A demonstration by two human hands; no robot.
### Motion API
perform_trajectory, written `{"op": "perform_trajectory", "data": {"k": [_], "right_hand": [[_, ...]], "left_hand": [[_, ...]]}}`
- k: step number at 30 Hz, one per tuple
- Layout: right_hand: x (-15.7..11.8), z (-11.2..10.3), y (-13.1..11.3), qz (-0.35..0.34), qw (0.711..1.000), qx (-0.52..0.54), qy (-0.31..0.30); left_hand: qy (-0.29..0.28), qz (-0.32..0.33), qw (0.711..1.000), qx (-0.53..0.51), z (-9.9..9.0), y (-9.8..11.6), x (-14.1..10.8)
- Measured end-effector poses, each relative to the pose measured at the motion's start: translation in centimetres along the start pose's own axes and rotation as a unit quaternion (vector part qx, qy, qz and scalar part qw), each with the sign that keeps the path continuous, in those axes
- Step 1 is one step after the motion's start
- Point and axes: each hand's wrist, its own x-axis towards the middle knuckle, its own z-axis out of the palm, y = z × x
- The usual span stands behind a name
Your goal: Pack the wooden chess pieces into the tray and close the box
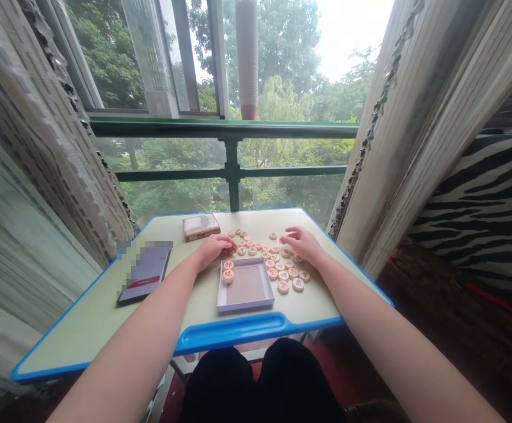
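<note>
**Two hands reached to the round pieces beyond the open box**

The left hand (214,249) and the right hand (304,242) were apart from each other, one on each side of the far part of the open box (249,285). Both forearms came from the near side and converged forward, passing to the left and to the right of this box.

The left hand was low, just beyond the box's far left corner, with its back upward and its fingers pointing to the right. The fingertips were at the left edge of the round pieces (283,286); whether they gripped one, I cannot tell.

The right hand was beyond the box, on its right, with the wrist bent a little inward. Its fingers were parted and softly curved to the left, with one piece right at the fingertips.

Most pieces lay loosely on the counter (97,332), beyond the box and along its right side. Two pieces with red characters were inside it, in the far left corner. The closed box (201,226) lay beyond it to the left, and the phone (147,273) was to its left.
</note>
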Motion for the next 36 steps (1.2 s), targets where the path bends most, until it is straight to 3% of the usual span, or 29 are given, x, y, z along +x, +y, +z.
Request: {"op": "perform_trajectory", "data": {"k": [4, 10, 15, 17, 20, 25, 29, 33, 36], "right_hand": [[0.0, -0.2, -0.1, -0.028, 0.999, 0.021, -0.010], [0.1, -0.6, 0.3, -0.044, 0.998, 0.013, 0.043], [-0.5, -0.6, -0.5, -0.117, 0.992, 0.013, 0.038], [-1.2, -0.4, -1.5, -0.126, 0.992, 0.021, 0.000], [-2.6, 0.2, -3.4, -0.128, 0.984, 0.042, -0.117], [-4.8, 1.8, -5.7, -0.201, 0.940, 0.004, -0.276], [-5.6, 2.6, -6.2, -0.241, 0.921, -0.063, -0.300], [-5.8, 2.9, -5.8, -0.260, 0.912, -0.112, -0.298], [-5.8, 2.6, -5.7, -0.294, 0.894, -0.131, -0.311]], "left_hand": [[-0.001, 0.000, 1.000, -0.007, 0.0, 0.0, 0.0], [-0.004, -0.007, 1.000, -0.018, 0.0, 0.2, -0.2], [-0.002, 0.002, 1.000, -0.020, 0.1, 0.6, -0.5], [0.008, -0.004, 1.000, -0.013, 0.4, 0.7, -0.7], [0.007, -0.017, 1.000, 0.008, 0.8, 0.9, -0.8], [-0.013, 0.002, 0.998, 0.060, 0.5, 1.0, -0.7], [-0.011, 0.023, 0.992, 0.125, 0.1, 1.4, -0.6], [0.015, 0.049, 0.964, 0.260, -0.7, 1.9, -0.9], [0.004, 0.006, 0.949, 0.315, -1.7, 2.2, -1.3]]}}
